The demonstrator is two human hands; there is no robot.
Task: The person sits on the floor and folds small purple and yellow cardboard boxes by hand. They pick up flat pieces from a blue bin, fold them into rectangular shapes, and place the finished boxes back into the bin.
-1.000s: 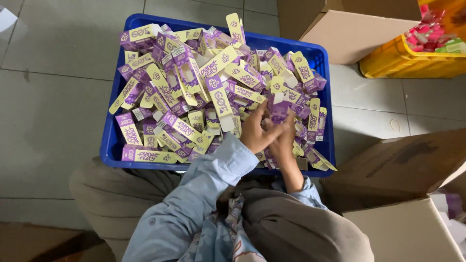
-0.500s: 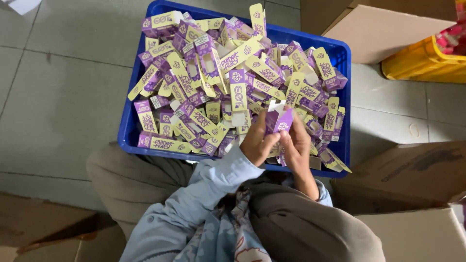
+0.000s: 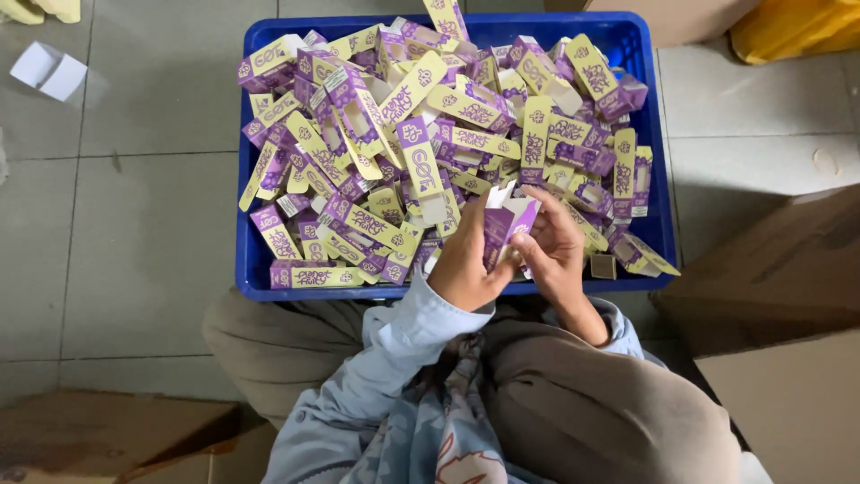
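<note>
A blue plastic crate (image 3: 240,224) on the floor is heaped with several small purple-and-yellow cardboard cartons (image 3: 421,157). Over its near edge both my hands hold one purple carton (image 3: 503,222) with its white end flaps standing up. My left hand (image 3: 466,260) grips the carton's left side. My right hand (image 3: 551,246) closes on its right side, fingers curled over the top. Light blue sleeves cover both forearms.
Grey floor tiles lie left of the crate, with a white scrap of card (image 3: 51,70) at the far left. Brown cardboard boxes (image 3: 770,269) stand to the right and one (image 3: 98,439) at the lower left. A yellow bin (image 3: 797,27) sits at the top right.
My hands have lifted one purple carton out of the pile and now hold it upright between them. The view has shifted, so the crate sits higher and more to the right.
</note>
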